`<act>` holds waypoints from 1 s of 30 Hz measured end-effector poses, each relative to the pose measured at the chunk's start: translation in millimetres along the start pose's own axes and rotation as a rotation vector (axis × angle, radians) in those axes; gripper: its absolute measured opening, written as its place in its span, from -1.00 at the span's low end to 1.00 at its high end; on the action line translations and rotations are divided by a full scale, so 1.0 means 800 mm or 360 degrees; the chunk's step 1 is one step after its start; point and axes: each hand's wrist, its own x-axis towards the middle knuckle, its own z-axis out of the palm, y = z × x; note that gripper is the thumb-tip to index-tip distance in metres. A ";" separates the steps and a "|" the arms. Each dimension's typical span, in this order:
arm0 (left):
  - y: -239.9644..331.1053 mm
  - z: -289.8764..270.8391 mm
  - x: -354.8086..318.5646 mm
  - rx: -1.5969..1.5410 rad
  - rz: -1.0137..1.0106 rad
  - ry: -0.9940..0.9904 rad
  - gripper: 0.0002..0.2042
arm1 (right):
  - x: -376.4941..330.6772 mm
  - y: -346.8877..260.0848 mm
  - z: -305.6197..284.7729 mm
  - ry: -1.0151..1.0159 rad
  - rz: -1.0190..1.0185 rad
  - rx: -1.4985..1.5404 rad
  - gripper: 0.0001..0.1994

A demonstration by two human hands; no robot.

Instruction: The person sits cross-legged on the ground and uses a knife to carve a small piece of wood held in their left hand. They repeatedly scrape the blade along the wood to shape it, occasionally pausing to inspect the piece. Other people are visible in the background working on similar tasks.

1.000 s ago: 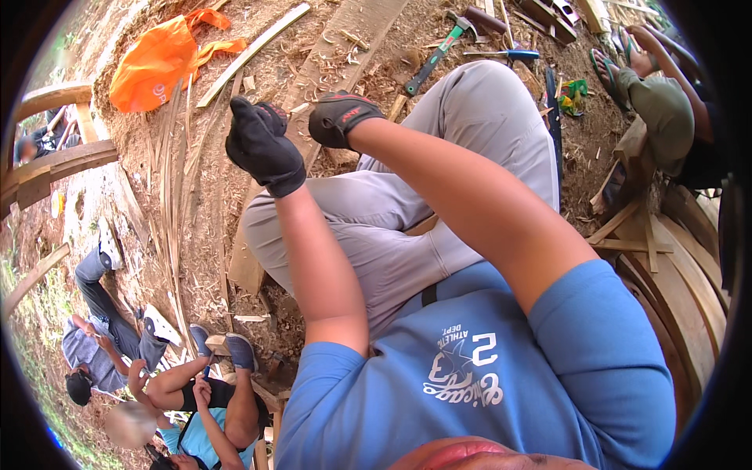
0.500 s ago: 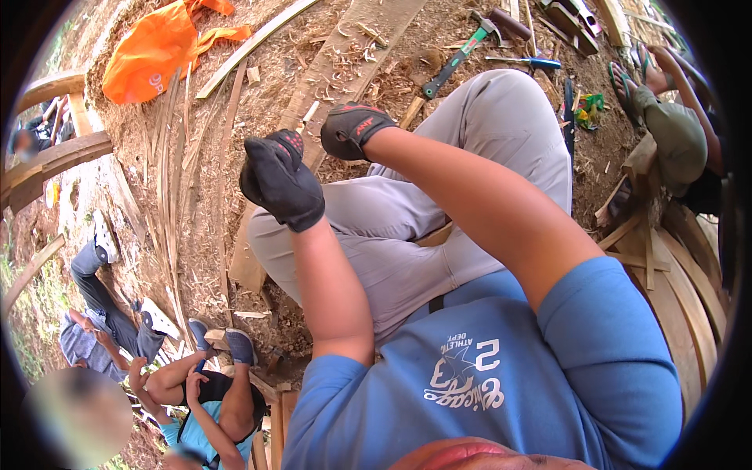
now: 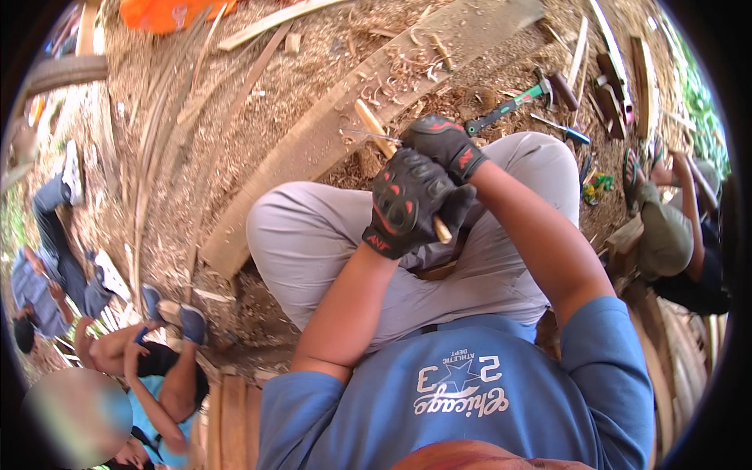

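While the left hand in a black glove is closed around a pale wooden stick above the lap, the right hand, also gloved, is closed just beyond it on a thin knife laid against the stick. Behind them a long plank strewn with shavings lies on the ground, and a hammer lies near the right knee.

long plank across sawdust ground | hammer beside grey knee | orange cloth far top | people sitting at left and right
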 end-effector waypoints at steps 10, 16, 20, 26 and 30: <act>-0.023 0.001 -0.012 0.0090 -0.0158 -0.0164 -0.82 | 0.037 -0.017 -0.047 -0.0502 0.0139 -0.0124 -0.70; -0.024 0.006 -0.020 0.0196 -0.0162 -0.0260 -0.84 | 0.041 -0.006 -0.041 -0.0519 -0.0012 -0.0242 -0.77; -0.024 0.003 -0.021 0.0173 -0.0214 -0.0311 -0.87 | 0.043 -0.008 -0.035 -0.0475 0.0034 -0.0305 -0.79; -0.022 0.003 -0.019 0.0138 -0.0259 -0.0314 -0.86 | 0.050 -0.025 -0.031 -0.0480 0.0429 -0.0318 -0.76; -0.023 0.007 -0.016 0.0096 -0.0194 0.0027 -0.77 | 0.042 -0.025 -0.025 -0.0292 0.0363 -0.0347 -0.75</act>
